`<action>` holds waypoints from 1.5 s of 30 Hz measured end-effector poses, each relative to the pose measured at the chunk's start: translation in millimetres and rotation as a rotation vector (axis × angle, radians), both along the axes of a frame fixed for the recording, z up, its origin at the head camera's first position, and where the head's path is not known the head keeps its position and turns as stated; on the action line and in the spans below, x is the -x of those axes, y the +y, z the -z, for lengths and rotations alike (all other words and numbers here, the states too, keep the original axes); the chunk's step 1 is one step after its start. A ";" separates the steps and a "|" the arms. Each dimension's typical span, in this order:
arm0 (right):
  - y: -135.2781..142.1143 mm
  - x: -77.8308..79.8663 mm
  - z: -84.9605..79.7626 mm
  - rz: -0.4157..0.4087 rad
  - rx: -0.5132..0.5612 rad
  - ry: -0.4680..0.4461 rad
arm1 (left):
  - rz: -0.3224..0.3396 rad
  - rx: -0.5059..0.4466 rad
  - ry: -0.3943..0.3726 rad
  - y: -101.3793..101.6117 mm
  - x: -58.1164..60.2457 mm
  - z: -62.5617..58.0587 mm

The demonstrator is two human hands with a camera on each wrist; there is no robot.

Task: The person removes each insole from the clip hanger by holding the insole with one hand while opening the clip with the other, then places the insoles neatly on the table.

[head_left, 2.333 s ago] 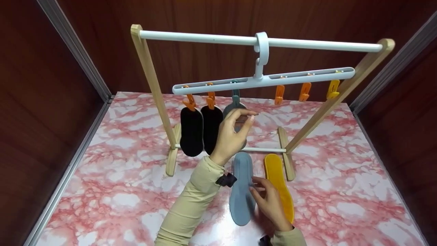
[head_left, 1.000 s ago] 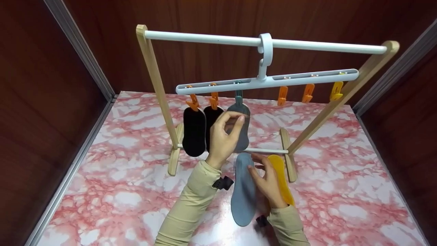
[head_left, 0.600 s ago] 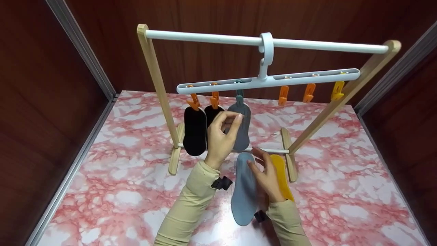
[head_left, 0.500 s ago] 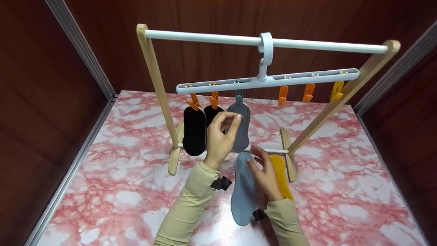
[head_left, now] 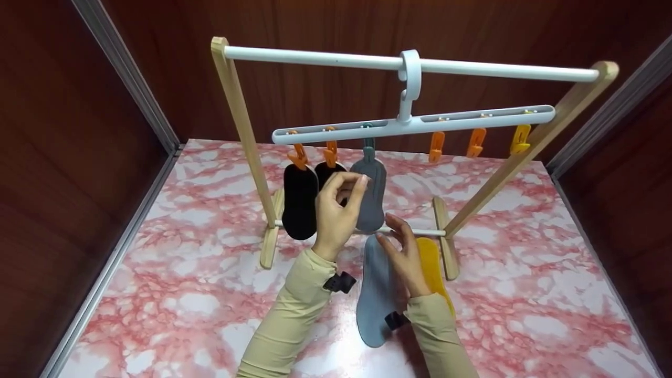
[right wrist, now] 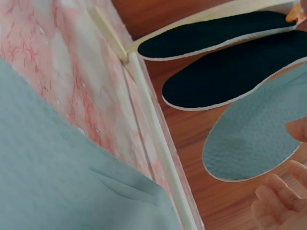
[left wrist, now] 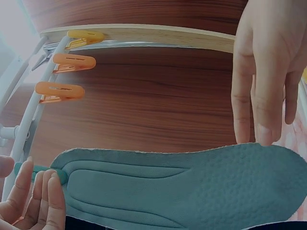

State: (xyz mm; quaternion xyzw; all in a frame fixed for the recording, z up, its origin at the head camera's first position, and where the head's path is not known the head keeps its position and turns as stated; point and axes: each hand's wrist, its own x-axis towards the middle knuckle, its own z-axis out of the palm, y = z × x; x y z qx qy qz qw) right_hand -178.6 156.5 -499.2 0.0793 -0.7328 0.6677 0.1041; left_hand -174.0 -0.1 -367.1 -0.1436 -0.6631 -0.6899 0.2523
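My left hand is in front of the hanging grey insole, fingers loosely bent and holding nothing. A dark green clip grips that insole's top edge, and my left fingertips overlap the clip in the left wrist view. Low by the hanging insole's bottom end, my right hand has its fingers spread, also holding nothing. It partly covers a grey-blue insole and a yellow insole lying on the table. Two black insoles hang to the left, one partly hidden behind my left hand.
A white hanger hooks over the white rail of a wooden stand. Orange clips and a yellow clip dangle bare on its right half. The marbled table lies between dark wood walls.
My left hand has drawn leftward, uncovering more of the hanging grey insole. My right hand has risen from beside the table's grey-blue insole towards the hanging one's lower end.
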 end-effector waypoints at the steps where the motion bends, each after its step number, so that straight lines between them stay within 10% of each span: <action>1: -0.6 1.5 0.5 0.000 0.001 0.006 | 0.000 0.001 -0.001 0.0 0.0 -0.2; 28: -13.4 27.8 1.8 0.023 0.034 -0.050 | -0.014 0.058 0.004 -2.8 -0.4 -3.2; 38: -17.1 12.7 -20.4 0.020 0.050 -0.057 | -0.017 0.047 0.024 -1.9 -2.0 -5.7; 45: -13.1 27.0 -0.6 -0.007 0.084 -0.034 | -0.021 0.056 0.037 -3.0 0.2 -5.8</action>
